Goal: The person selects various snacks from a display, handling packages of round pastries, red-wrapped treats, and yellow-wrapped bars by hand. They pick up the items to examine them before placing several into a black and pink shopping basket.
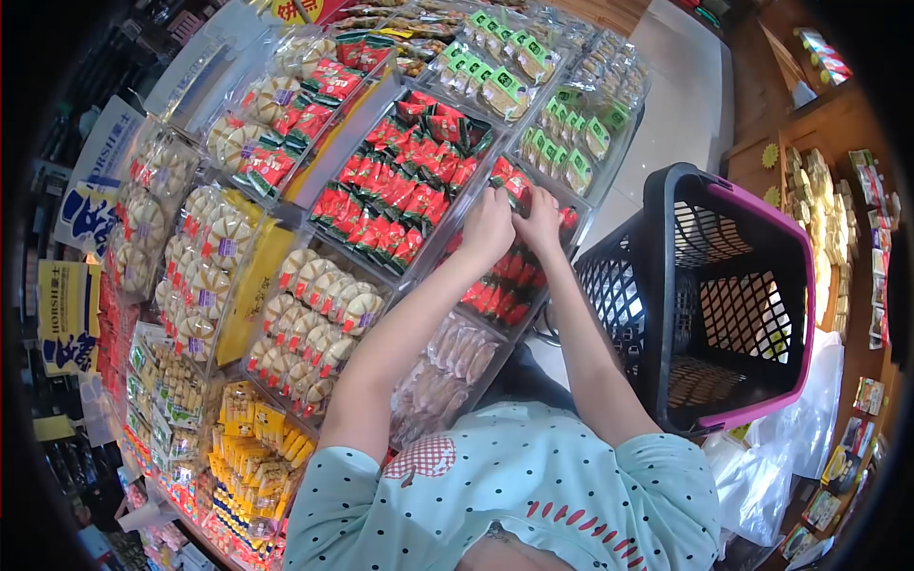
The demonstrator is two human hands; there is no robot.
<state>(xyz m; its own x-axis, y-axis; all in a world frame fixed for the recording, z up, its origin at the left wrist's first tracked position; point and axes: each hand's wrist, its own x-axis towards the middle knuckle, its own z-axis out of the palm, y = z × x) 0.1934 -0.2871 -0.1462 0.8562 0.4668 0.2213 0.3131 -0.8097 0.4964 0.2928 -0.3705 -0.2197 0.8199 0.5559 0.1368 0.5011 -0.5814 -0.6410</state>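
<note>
Both my hands reach into a clear display bin (583, 221) of small red-wrapped snacks (507, 288). My left hand (488, 225) rests palm-down on the packets with its fingers curled among them. Close beside it, my right hand (540, 219) has its fingers closed on red packets at the bin's upper part. A neighbouring bin of red snack packets (400, 186) lies just left of my hands. Whether my left hand actually grips a packet is hidden by its back.
A black shopping basket with a pink rim (809, 314) stands to the right, close to my right arm. Bins of green-labelled snacks (571, 143), round biscuits (319, 305) and yellow packets (252, 447) fill the stand. A wooden shelf (828, 190) with goods sits at far right.
</note>
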